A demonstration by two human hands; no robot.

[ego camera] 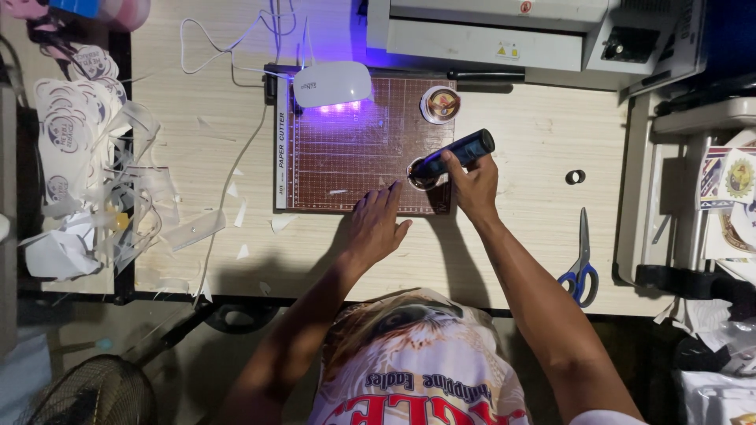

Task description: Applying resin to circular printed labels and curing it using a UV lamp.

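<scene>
My right hand (473, 184) grips a dark blue cylindrical tool (461, 152) and holds its tip down on a small round disc (420, 179) on the brown gridded cutter board (354, 149). Flat on the board's near edge rests my left hand (375, 223), fingers spread, just left of the disc and holding nothing. A second round disc with a coloured picture (439, 104) lies at the board's far right corner. A white lamp (331, 83) glows purple over the far edge of the board.
Blue-handled scissors (581, 264) and a small black ring (575, 177) lie on the wooden table to the right. Paper scraps and printed round cut-outs (75, 134) pile up at the left. A white machine (488, 31) stands behind; shelves with printed sheets (728, 185) are at right.
</scene>
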